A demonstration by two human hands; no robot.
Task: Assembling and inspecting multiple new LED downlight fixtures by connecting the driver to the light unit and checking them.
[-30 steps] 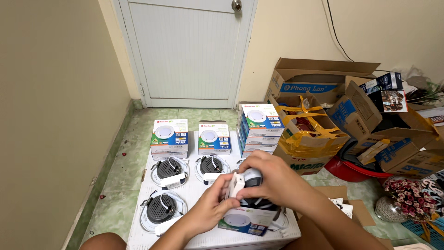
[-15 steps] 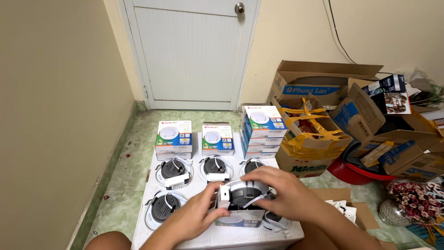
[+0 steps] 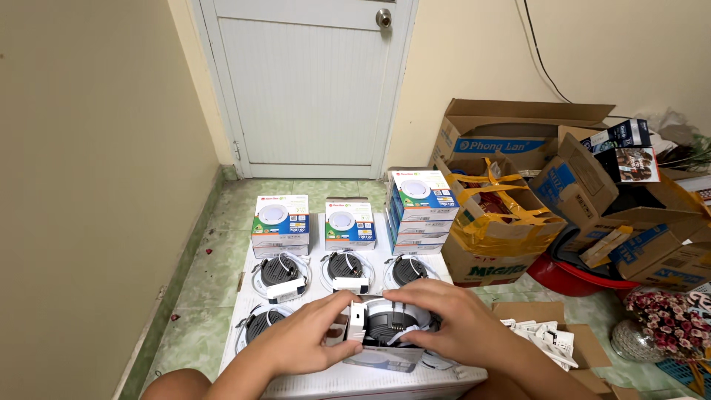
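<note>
My left hand (image 3: 300, 338) and my right hand (image 3: 441, 320) both grip a round recessed light fitting (image 3: 389, 324) with a dark back, a white rim and a small white driver box. They press it down into an open small carton (image 3: 378, 357) on a white sheet (image 3: 318, 381). Several more such fittings (image 3: 346, 268) lie face down in rows on the sheet just beyond my hands. Behind them stand small printed boxes (image 3: 280, 224), with a taller stack (image 3: 420, 210) at the right.
A white door (image 3: 307, 85) closes the far wall, and a beige wall (image 3: 89, 170) runs along the left. Open cardboard cartons (image 3: 503, 222) crowd the right side, with a red basin (image 3: 574, 278) and a bunch of artificial flowers (image 3: 666, 322) beyond them.
My hands have lowered the light fitting from chest height down into the small carton. The view has tilted slightly.
</note>
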